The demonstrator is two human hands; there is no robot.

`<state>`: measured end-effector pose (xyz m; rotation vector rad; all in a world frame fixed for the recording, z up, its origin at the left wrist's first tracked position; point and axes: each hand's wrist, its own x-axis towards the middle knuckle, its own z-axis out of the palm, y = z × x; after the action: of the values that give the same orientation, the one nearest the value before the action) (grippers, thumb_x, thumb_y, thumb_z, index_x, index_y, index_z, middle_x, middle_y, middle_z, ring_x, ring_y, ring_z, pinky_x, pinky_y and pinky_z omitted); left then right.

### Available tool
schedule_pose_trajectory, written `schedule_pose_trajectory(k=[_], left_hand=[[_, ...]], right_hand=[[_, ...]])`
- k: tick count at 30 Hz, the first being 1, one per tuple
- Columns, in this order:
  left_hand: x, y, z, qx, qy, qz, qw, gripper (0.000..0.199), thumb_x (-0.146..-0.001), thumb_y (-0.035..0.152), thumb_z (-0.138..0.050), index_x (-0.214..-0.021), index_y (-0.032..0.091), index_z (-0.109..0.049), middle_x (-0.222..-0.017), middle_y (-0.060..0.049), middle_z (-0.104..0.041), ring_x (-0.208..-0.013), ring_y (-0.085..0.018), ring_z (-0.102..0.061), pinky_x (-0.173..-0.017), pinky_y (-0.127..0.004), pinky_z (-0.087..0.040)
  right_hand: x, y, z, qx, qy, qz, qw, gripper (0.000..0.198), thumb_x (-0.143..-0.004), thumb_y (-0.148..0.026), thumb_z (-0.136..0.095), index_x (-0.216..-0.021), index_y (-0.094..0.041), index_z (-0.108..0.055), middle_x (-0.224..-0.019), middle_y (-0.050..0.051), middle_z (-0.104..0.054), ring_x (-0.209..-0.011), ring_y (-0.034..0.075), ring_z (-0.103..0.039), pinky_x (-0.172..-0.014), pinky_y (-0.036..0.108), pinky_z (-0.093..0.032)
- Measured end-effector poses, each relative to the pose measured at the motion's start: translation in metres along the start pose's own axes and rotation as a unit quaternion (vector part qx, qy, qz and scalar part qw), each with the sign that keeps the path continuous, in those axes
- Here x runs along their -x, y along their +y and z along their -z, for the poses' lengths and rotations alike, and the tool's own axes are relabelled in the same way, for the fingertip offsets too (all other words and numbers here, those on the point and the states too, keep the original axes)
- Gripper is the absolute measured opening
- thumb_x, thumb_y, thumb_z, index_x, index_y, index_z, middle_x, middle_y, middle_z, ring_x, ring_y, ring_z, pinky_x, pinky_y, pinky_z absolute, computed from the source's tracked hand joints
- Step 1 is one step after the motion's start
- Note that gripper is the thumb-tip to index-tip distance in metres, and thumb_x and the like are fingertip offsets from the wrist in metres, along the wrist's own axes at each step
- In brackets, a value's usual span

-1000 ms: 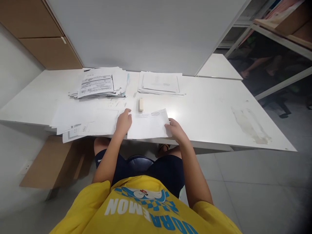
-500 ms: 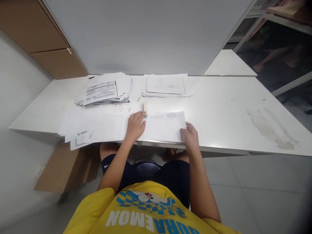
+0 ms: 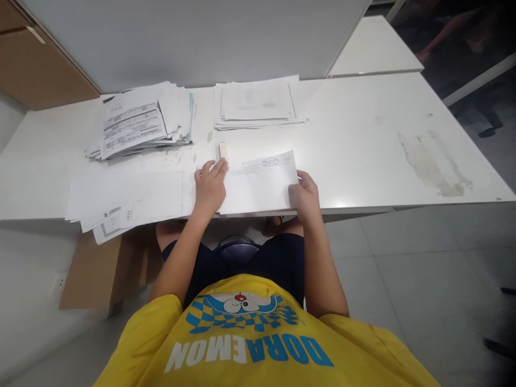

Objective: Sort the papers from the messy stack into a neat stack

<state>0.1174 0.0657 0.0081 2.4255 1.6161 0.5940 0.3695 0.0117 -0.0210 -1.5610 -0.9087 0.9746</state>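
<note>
A white printed sheet of paper (image 3: pixel 258 185) with an oval stamp lies near the front edge of the white table. My right hand (image 3: pixel 305 198) grips its right edge, thumb on top and fingers underneath. At the sheet's left edge rests my left hand (image 3: pixel 210 188), fingers apart. One of its fingertips touches the near end of a small cream-coloured block (image 3: pixel 223 153), whose kind I cannot make out. Loose white sheets (image 3: pixel 121 196) spread out to the left, some overhanging the table edge.
Behind the left hand stands a thick, uneven stack of papers (image 3: pixel 137 121). A neater paper pile (image 3: pixel 258 102) lies at the back middle, below a grey panel (image 3: pixel 209 37). A greyish stain (image 3: pixel 435 161) marks the table (image 3: pixel 355 140) at right. Brown cardboard-coloured boxes (image 3: pixel 92 269) are beneath.
My view has shifted down and to the right. The sheet's right side is slightly more raised or turned in my right hand. My left hand's fingers are spread wider beside the block.
</note>
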Motion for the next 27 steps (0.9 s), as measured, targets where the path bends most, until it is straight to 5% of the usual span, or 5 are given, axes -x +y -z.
schedule_pose_trajectory(k=[5, 12, 17, 22, 27], left_hand=[[-0.002, -0.007, -0.001, -0.015, 0.005, -0.010, 1.000, 0.057, -0.088, 0.004, -0.038, -0.139, 0.022, -0.057, -0.148, -0.005, -0.054, -0.128, -0.031, -0.046, -0.103, -0.049, -0.037], [-0.002, -0.014, -0.004, -0.003, 0.096, -0.024, 0.995, 0.048, -0.091, 0.014, -0.042, -0.136, 0.021, -0.059, -0.142, -0.007, -0.060, -0.124, -0.032, -0.049, -0.101, -0.048, -0.040], [-0.003, -0.014, -0.006, 0.011, 0.097, -0.031, 0.995, 0.046, -0.093, 0.017, -0.042, -0.136, 0.018, -0.058, -0.142, -0.009, -0.060, -0.124, -0.031, -0.051, -0.103, -0.048, -0.042], [0.000, -0.016, -0.007, 0.016, 0.083, -0.039, 0.996, 0.049, -0.092, 0.016, -0.043, -0.140, 0.017, -0.055, -0.144, -0.010, -0.057, -0.127, -0.031, -0.052, -0.106, -0.048, -0.043], [0.003, -0.020, -0.012, 0.003, 0.092, -0.049, 0.995, 0.050, -0.092, 0.013, -0.042, -0.140, 0.021, -0.055, -0.144, -0.007, -0.058, -0.126, -0.030, -0.054, -0.103, -0.046, -0.047]], right_hand=[[0.006, -0.004, -0.002, -0.011, 0.000, 0.003, 1.000, 0.049, -0.066, -0.031, -0.049, -0.113, -0.023, -0.059, -0.092, 0.003, -0.064, -0.082, 0.021, -0.057, -0.072, 0.033, -0.045], [0.004, -0.006, 0.004, -0.029, 0.131, 0.075, 0.988, 0.050, -0.070, -0.038, -0.048, -0.117, -0.023, -0.059, -0.092, 0.004, -0.063, -0.082, 0.021, -0.058, -0.072, 0.031, -0.046], [-0.076, -0.050, 0.000, -0.005, 0.163, 0.159, 0.974, 0.056, -0.072, -0.032, -0.040, -0.126, -0.022, -0.050, -0.102, 0.006, -0.061, -0.090, 0.021, -0.058, -0.075, 0.030, -0.047], [-0.187, -0.087, -0.052, 0.028, 0.115, 0.176, 0.977, 0.053, -0.072, -0.026, -0.035, -0.122, -0.019, -0.051, -0.096, 0.005, -0.059, -0.083, 0.017, -0.056, -0.074, 0.028, -0.047], [-0.239, -0.091, -0.098, 0.145, 0.124, 0.173, 0.966, 0.051, -0.073, -0.026, -0.036, -0.117, -0.014, -0.057, -0.100, 0.009, -0.064, -0.090, 0.020, -0.057, -0.083, 0.032, -0.048]])
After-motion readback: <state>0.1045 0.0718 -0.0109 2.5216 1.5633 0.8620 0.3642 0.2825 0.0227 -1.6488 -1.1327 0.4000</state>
